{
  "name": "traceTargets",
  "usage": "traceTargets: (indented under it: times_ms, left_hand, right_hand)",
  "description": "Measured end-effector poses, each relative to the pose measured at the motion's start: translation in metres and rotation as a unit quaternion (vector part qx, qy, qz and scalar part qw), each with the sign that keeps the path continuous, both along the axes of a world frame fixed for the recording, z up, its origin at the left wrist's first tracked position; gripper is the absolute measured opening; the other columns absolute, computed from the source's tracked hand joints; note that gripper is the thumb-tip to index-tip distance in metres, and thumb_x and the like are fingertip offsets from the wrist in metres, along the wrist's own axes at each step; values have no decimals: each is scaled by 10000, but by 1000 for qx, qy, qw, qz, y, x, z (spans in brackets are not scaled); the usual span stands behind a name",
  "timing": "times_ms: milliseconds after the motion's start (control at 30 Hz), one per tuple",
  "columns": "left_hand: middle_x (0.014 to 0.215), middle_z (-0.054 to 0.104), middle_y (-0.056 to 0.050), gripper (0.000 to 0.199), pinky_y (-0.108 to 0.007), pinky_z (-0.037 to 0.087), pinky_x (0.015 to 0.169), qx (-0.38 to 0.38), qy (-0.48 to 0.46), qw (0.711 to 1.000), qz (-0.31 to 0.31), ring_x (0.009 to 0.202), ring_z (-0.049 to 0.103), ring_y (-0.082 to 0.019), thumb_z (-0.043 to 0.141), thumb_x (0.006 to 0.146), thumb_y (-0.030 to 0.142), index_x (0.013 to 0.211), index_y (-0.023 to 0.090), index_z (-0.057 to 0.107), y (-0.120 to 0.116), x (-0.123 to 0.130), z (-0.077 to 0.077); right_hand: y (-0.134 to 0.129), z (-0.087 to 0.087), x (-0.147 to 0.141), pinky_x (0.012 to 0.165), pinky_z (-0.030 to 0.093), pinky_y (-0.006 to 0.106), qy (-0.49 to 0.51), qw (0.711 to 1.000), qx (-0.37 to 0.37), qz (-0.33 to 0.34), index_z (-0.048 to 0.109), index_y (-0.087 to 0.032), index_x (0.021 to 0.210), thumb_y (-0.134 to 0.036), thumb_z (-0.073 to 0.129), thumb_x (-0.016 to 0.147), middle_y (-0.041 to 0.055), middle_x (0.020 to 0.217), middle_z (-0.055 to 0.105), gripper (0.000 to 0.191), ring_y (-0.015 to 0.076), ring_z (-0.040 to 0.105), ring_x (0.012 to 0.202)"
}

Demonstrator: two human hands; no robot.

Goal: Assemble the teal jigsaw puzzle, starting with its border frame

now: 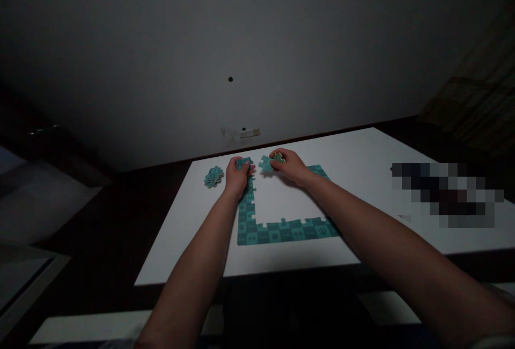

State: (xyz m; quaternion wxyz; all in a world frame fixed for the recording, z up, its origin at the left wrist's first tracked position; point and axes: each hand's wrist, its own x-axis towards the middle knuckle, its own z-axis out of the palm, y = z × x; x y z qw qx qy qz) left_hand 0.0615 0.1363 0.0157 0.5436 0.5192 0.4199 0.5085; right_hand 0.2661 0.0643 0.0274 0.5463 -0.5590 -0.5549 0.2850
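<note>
Closed around a teal puzzle piece (243, 164), my left hand (235, 178) is over the far left corner of a puzzle border (277, 232); whether more than one piece is in it I cannot tell. My right hand (293, 168) pinches a light teal puzzle piece (265, 164), with a yellowish-green edge showing between its fingers. It is above the far side of the border. The border is made of joined teal checkered pieces around bare white tabletop. My hand and forearm hide part of its far and right sides. A pile of loose puzzle pieces (213, 176) lies left of my left hand.
All this rests on a white table (193, 231). A blurred-out patch (446, 193) covers something on its right side. Behind the table stands a grey wall with a socket strip (250, 133). A curtain (475, 80) hangs at the right.
</note>
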Motion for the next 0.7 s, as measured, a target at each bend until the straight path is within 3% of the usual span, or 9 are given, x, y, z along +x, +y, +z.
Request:
traceTargets:
  times_ms: [133, 233, 700]
  left_hand:
    - [940, 761, 28, 316, -281, 648, 786, 0, 11, 999, 30, 869, 839, -178, 836, 982, 281, 1130, 260, 557, 3, 0, -6]
    - [896, 762, 35, 316, -288, 639, 788, -1, 9, 1000, 25, 841, 836, -182, 837, 971, 271, 1120, 259, 558, 3, 1, -8]
    - [908, 726, 23, 344, -274, 635, 751, -4, -48, 999, 24, 855, 825, -187, 880, 954, 225, 1076, 251, 560, 4, 2, -13]
  right_hand:
    - [-3, 0, 0, 914, 572, 363, -148, 987, -8, 61, 820, -214, 1002, -155, 775, 857, 67, 1028, 859, 164, 247, 755, 948]
    - [2, 2, -7, 868, 564, 348, -207, 976, -35, 54, 840, -203, 1015, -138, 791, 870, 72, 1013, 867, 167, 238, 759, 903]
    - [23, 15, -36, 867, 518, 321, -345, 933, -102, 28, 880, -186, 1089, -108, 839, 878, 128, 1106, 887, 229, 267, 787, 998]
